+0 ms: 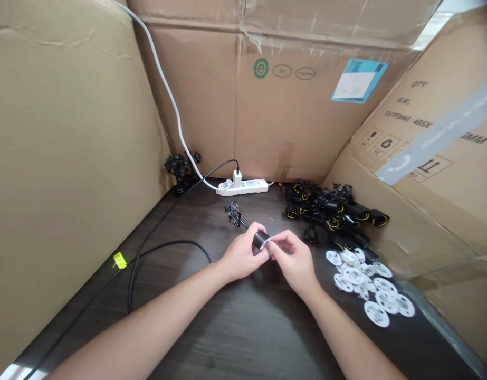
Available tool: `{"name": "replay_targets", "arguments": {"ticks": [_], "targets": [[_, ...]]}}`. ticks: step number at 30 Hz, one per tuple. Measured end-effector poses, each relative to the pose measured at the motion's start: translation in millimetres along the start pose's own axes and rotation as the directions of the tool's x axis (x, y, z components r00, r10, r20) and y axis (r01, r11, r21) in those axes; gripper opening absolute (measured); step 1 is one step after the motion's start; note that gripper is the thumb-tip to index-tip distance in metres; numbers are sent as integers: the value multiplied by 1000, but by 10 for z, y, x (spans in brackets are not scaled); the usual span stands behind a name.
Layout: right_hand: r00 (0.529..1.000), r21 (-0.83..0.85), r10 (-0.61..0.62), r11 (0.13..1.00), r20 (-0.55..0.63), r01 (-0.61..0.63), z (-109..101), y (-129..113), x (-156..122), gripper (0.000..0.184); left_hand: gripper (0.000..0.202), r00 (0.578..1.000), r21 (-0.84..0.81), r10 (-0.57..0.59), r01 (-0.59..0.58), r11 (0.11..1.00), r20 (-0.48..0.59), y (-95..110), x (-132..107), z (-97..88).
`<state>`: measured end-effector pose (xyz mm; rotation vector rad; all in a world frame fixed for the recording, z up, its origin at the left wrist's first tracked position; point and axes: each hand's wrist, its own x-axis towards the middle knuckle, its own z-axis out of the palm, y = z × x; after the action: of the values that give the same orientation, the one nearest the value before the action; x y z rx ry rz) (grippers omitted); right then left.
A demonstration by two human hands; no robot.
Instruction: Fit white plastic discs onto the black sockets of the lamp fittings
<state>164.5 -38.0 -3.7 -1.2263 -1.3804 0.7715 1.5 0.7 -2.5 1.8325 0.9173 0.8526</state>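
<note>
My left hand (240, 257) is closed round a small black cylindrical part (260, 239) held just above the dark wooden table (235, 327). A thin stem runs from that part to a black clip-like head (232, 213) pointing away from me. My right hand (293, 259) pinches the near end of the same part, where a bit of white shows between the fingertips. Both hands meet at the middle of the table.
A pile of similar black parts with yellow wires (331, 212) lies at the right back. Several white round discs (365, 285) are scattered at the right. A white power strip (243, 186), black cables (164, 248) and another black cluster (181, 170) sit among cardboard boxes (61, 158).
</note>
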Motion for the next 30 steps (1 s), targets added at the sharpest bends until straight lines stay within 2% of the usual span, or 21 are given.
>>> {"name": "replay_targets", "arguments": {"ticks": [5,11,13,19,25,30], "targets": [[1000,-35,-4,999,22,5,12,-27,11,25,22,1000,-9,-10,10,1000,14,-6,6,-2],[984,-170,-174,971,-27,167,-5,-99,15,6,24,1000,8,-4,4,1000,8,-50,8,1],[980,-180,-197,965,-24,190,-11,-102,12,4,24,1000,8,0,0,1000,11,-54,6,5],[994,-117,-114,987,1,113,-9,-89,10,11,27,1000,16,-4,4,1000,0,-44,7,12],[988,-164,-154,974,10,154,-21,-63,16,2,24,1000,17,-9,8,1000,30,-46,13,7],[998,-40,-65,997,17,66,-7,-18,11,13,23,1000,-9,0,0,1000,17,-22,10,-4]]}}
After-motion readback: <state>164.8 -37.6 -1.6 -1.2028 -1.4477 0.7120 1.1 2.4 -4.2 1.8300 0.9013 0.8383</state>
